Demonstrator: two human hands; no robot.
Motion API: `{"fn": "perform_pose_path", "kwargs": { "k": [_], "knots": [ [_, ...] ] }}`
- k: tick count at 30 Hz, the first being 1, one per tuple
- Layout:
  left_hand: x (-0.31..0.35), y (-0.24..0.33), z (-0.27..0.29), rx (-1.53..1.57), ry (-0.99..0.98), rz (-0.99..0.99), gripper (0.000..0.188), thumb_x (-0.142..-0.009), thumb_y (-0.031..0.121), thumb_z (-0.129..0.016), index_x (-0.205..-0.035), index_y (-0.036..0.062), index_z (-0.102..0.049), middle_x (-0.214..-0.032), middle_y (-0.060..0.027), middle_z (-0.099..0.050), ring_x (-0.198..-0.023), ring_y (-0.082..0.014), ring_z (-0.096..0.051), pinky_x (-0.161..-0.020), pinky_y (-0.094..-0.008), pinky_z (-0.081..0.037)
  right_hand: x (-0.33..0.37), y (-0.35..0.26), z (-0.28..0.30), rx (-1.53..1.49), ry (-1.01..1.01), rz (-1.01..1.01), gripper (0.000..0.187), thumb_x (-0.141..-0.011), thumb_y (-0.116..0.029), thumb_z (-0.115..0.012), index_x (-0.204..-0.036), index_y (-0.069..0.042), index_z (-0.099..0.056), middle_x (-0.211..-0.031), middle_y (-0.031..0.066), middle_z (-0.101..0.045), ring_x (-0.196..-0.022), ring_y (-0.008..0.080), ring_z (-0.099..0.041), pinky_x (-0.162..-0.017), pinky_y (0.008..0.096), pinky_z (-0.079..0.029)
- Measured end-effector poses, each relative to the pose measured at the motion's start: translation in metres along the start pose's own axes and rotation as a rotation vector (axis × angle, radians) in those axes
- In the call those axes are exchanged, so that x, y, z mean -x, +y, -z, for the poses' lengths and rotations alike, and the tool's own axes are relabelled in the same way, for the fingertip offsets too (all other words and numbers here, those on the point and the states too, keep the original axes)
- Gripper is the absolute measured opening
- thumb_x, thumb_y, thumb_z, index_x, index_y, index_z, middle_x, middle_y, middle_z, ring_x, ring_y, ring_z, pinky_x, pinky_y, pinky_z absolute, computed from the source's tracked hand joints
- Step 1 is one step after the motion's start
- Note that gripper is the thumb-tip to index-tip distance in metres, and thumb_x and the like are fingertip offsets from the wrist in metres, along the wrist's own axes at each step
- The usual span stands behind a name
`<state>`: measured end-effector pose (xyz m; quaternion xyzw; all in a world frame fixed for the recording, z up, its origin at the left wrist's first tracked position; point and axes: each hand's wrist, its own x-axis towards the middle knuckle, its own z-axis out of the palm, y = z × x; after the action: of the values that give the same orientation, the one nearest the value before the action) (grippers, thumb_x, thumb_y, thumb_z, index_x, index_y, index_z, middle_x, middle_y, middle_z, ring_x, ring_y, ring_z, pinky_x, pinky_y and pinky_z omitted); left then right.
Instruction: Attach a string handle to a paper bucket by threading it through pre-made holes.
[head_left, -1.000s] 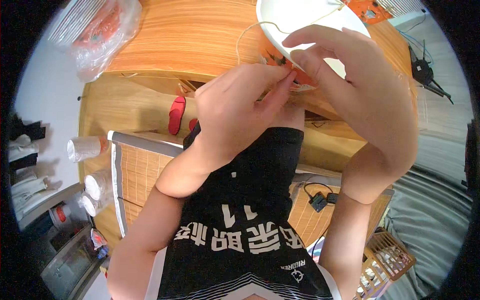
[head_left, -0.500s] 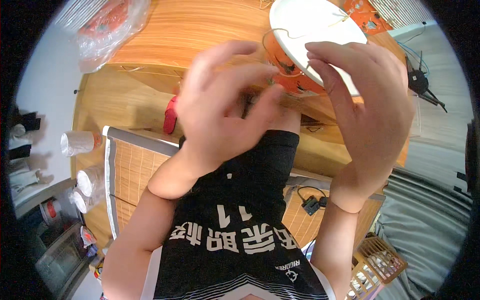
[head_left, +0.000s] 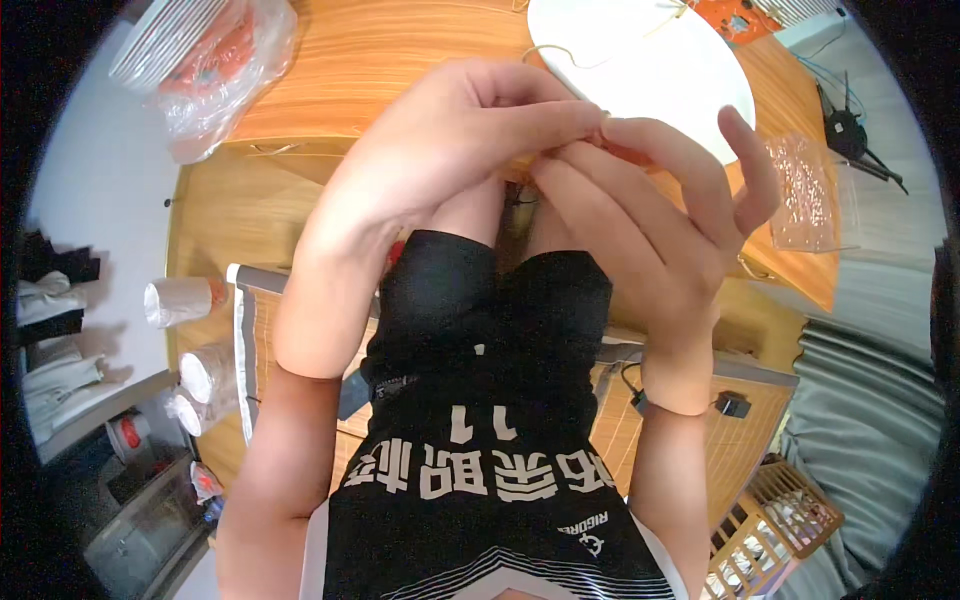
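Note:
My left hand (head_left: 490, 130) and my right hand (head_left: 660, 200) meet fingertip to fingertip over the table's front edge. Both are closed in a pinch, and the right little finger stands raised. A thin beige cord (head_left: 560, 50) runs from behind my left hand onto a round white disc (head_left: 665, 85). The cord seems to be held at the joined fingertips, though its end is mostly covered by them. Under the disc, a bit of orange surface shows between my hands; the rest is hidden.
The wooden table (head_left: 400, 60) carries a plastic-wrapped stack of white discs (head_left: 170, 40) at left. At right lie a clear plastic package (head_left: 800, 190) and a black device with antennas (head_left: 845, 130). White bundles (head_left: 205, 375) stand lower left; a wooden basket (head_left: 770, 510) is lower right.
My left hand has moved right and up, closing in a pinch against my right fingertips. My right hand has come lower and left. The view has shifted, and the clear package now shows.

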<state>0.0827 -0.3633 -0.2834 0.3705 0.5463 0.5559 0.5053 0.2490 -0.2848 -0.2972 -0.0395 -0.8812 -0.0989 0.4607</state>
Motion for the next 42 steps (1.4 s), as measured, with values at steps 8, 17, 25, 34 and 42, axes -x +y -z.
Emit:
{"fn": "perform_pose_path", "kwargs": {
  "k": [8,17,25,34,42],
  "knots": [
    [0.009,-0.005,0.006,-0.267,0.174,-0.156,0.019,-0.090,0.013,-0.074,-0.104,0.0010,-0.075,-0.069,0.0082,-0.061,-0.061,0.0038,-0.046,-0.050,-0.0182,-0.032,0.052,-0.079,-0.046,-0.997,0.495,-1.182,0.028,-0.100,-0.011,-0.060,-0.126,0.000,-0.058,-0.084,0.0032,-0.063,-0.071,0.0121,-0.056,-0.069,0.0238,-0.046],
    [0.015,0.007,-0.002,-0.421,0.220,-0.277,0.014,-0.092,0.012,-0.073,-0.098,-0.0010,-0.074,-0.066,0.0042,-0.062,-0.050,0.0020,-0.045,-0.043,-0.0162,-0.031,0.015,-0.091,-0.071,-2.185,0.809,-1.698,0.025,-0.101,-0.028,-0.060,-0.122,-0.014,-0.059,-0.067,-0.0070,-0.046,-0.053,0.0051,-0.040,-0.051,0.0210,-0.030],
    [0.016,0.026,-0.005,-0.429,0.118,-0.112,0.016,-0.093,0.010,-0.071,-0.102,-0.0032,-0.071,-0.081,-0.0070,-0.071,-0.066,-0.0093,-0.065,-0.058,-0.0204,-0.051,-0.018,-0.083,-0.085,-2.394,0.884,-1.690,0.029,-0.107,-0.038,-0.047,-0.089,-0.019,-0.057,-0.062,-0.0136,-0.039,-0.047,-0.0007,-0.034,-0.046,0.0173,-0.032],
    [0.017,0.024,-0.005,-0.455,0.112,-0.203,0.015,-0.095,0.011,-0.069,-0.098,-0.0045,-0.070,-0.075,-0.0065,-0.070,-0.056,-0.0074,-0.063,-0.050,-0.0181,-0.048,-0.015,-0.079,-0.094,-2.339,1.057,-1.473,0.018,-0.100,-0.034,-0.061,-0.092,-0.018,-0.060,-0.064,-0.0104,-0.044,-0.048,0.0018,-0.035,-0.047,0.0210,-0.027],
    [0.014,0.001,-0.017,-0.219,0.186,-0.256,0.012,-0.092,0.006,-0.072,-0.099,-0.0041,-0.070,-0.076,-0.0024,-0.068,-0.055,-0.0034,-0.057,-0.047,-0.0178,-0.042,0.005,-0.103,-0.098,-1.368,0.983,-1.143,0.011,-0.102,-0.004,-0.054,-0.112,-0.001,-0.054,-0.084,0.0046,-0.064,-0.057,0.0045,-0.046,-0.050,0.0196,-0.035]
  ]
}}
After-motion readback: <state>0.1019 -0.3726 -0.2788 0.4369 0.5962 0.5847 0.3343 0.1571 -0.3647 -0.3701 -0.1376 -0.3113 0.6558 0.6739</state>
